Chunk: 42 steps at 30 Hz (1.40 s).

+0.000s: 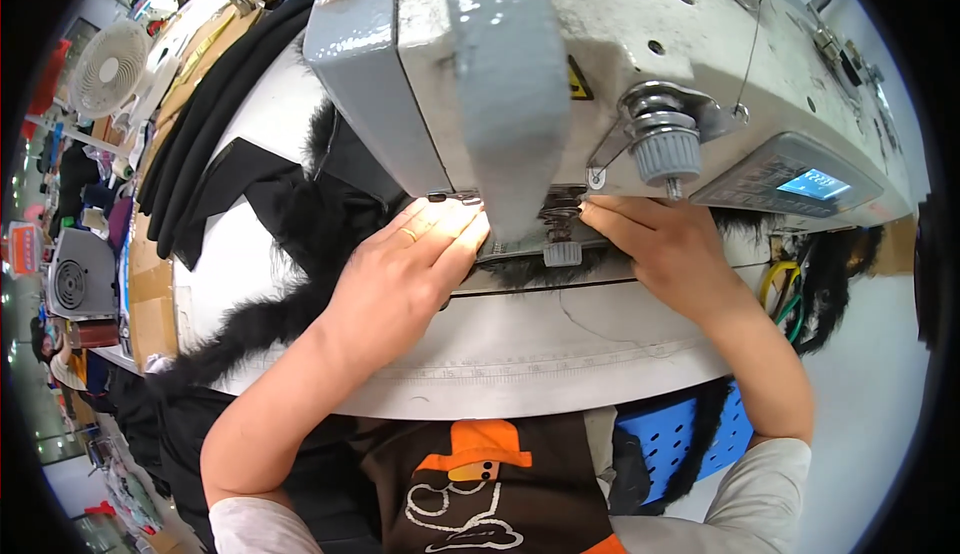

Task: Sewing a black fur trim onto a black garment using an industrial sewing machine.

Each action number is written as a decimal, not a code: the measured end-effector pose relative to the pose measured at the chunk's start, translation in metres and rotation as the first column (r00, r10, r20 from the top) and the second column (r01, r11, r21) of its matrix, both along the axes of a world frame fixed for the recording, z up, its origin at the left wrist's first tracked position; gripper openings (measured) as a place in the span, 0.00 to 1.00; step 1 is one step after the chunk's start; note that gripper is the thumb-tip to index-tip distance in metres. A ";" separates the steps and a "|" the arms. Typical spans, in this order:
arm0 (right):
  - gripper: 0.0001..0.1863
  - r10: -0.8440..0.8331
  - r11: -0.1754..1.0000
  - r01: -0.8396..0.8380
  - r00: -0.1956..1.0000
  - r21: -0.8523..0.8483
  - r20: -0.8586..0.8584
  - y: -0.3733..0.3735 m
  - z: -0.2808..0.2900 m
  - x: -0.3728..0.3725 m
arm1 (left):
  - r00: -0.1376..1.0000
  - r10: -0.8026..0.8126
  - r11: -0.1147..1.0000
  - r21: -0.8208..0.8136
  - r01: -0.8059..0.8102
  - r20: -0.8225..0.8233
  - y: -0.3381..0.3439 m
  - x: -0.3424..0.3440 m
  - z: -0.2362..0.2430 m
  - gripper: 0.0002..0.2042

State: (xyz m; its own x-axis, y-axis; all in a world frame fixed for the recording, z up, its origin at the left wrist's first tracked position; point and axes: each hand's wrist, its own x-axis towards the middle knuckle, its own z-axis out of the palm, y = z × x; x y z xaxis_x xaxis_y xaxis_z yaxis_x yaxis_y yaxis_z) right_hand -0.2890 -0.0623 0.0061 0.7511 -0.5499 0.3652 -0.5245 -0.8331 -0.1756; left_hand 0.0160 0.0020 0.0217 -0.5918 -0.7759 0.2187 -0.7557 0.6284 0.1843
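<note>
Fur trim (pixel 516 272) is running crosswise between left hand (pixel 408 262) and right hand (pixel 672 251), neither hand's grip showing clearly.

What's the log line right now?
left hand: at sewing machine | right hand: at sewing machine, opposite side | black fur: on table | screen: lit
</note>
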 end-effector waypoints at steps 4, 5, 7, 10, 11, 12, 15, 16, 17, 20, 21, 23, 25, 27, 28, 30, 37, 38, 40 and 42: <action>0.28 -0.061 0.996 0.063 0.997 0.065 -0.036 0.002 0.000 -0.005 | 1.000 -0.001 0.998 -0.056 0.001 -0.002 0.000 0.003 -0.004 0.20; 0.29 -0.066 0.995 0.068 0.997 0.080 -0.026 0.002 0.001 -0.004 | 1.000 0.000 0.996 -0.088 0.000 -0.007 -0.001 0.004 -0.004 0.20; 0.28 -0.082 0.992 0.082 0.997 0.095 -0.007 0.003 0.001 -0.004 | 1.000 -0.003 0.996 -0.092 0.001 -0.022 -0.006 0.006 -0.007 0.20; 0.27 -0.108 0.988 0.108 0.994 0.109 -0.011 0.003 0.003 -0.005 | 0.999 0.003 0.996 -0.084 -0.006 -0.042 -0.009 0.009 -0.011 0.21; 0.26 -0.121 0.986 0.124 0.992 0.110 -0.038 0.003 0.003 -0.006 | 0.999 0.003 0.996 -0.085 -0.006 -0.035 -0.008 0.009 -0.012 0.21; 0.26 -0.117 0.987 0.121 0.992 0.110 -0.042 0.003 0.003 -0.005 | 1.000 0.004 0.996 -0.085 -0.006 -0.028 -0.007 0.008 -0.012 0.21; 0.23 -0.096 0.995 0.096 0.995 -0.007 -0.011 0.002 0.004 -0.005 | 0.999 0.014 0.999 -0.050 -0.016 -0.043 -0.009 0.010 -0.009 0.21; 0.29 -0.131 0.991 0.132 0.991 0.027 -0.037 0.004 0.003 -0.005 | 0.999 0.002 0.999 -0.049 -0.005 -0.050 -0.010 0.010 -0.010 0.21; 0.36 -0.168 0.983 0.172 0.984 0.056 -0.062 0.004 0.002 -0.006 | 0.999 0.001 0.999 -0.052 -0.003 -0.054 -0.012 0.011 -0.010 0.21; 0.35 -0.170 0.985 0.170 0.985 -0.041 -0.004 0.000 -0.007 -0.005 | 1.000 -0.005 0.999 -0.034 0.005 -0.013 -0.015 0.012 -0.012 0.20; 0.35 -0.168 0.985 0.167 0.986 -0.040 -0.004 -0.001 -0.010 -0.007 | 1.000 -0.010 0.999 -0.042 0.009 -0.017 -0.015 0.013 -0.014 0.19; 0.29 -0.205 0.979 0.205 0.976 -0.009 -0.069 0.001 -0.017 -0.015 | 0.999 -0.019 0.999 -0.050 0.018 -0.026 -0.015 0.013 -0.015 0.17; 0.26 -0.233 0.971 0.237 0.968 0.033 -0.099 0.000 -0.027 -0.026 | 1.000 -0.015 0.999 0.029 0.015 -0.025 -0.015 0.011 -0.015 0.15; 0.18 -0.261 0.960 0.271 0.956 0.067 -0.134 0.001 -0.024 -0.023 | 1.000 -0.015 1.000 0.003 0.015 -0.023 -0.014 0.011 -0.015 0.14; 0.18 -0.262 0.960 0.272 0.956 0.066 -0.136 0.001 -0.024 -0.024 | 1.000 -0.014 1.000 -0.023 0.014 -0.018 -0.013 0.011 -0.015 0.13; 0.14 -0.290 0.947 0.309 0.938 0.082 -0.190 0.002 -0.026 -0.029 | 0.999 -0.029 0.999 -0.040 0.028 -0.039 -0.016 0.011 -0.013 0.13; 0.07 -0.338 0.928 0.355 0.930 0.116 -0.143 -0.002 -0.032 -0.028 | 0.999 -0.013 0.993 -0.121 0.010 -0.030 -0.018 0.011 -0.014 0.11; 0.07 -0.327 0.937 0.339 0.935 0.083 -0.137 -0.004 -0.039 -0.032 | 0.999 -0.013 0.993 -0.120 0.009 -0.032 -0.017 0.011 -0.013 0.11; 0.08 -0.315 0.945 0.324 0.940 0.050 -0.132 -0.005 -0.041 -0.034 | 1.000 0.003 0.990 -0.139 -0.004 -0.003 -0.016 0.008 -0.013 0.12; 0.15 -0.322 0.943 0.332 0.932 0.034 -0.168 -0.006 -0.038 -0.033 | 1.000 0.013 0.993 -0.118 -0.011 0.012 -0.014 0.008 -0.014 0.12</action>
State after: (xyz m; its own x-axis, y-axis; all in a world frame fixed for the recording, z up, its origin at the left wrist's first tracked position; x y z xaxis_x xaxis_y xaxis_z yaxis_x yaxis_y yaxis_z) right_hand -0.3222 -0.0680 -0.0323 0.5710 -0.7922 0.2152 -0.7912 -0.6010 -0.1131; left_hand 0.0241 -0.0125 0.0082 -0.5858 -0.7523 0.3016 -0.7652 0.6360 0.1002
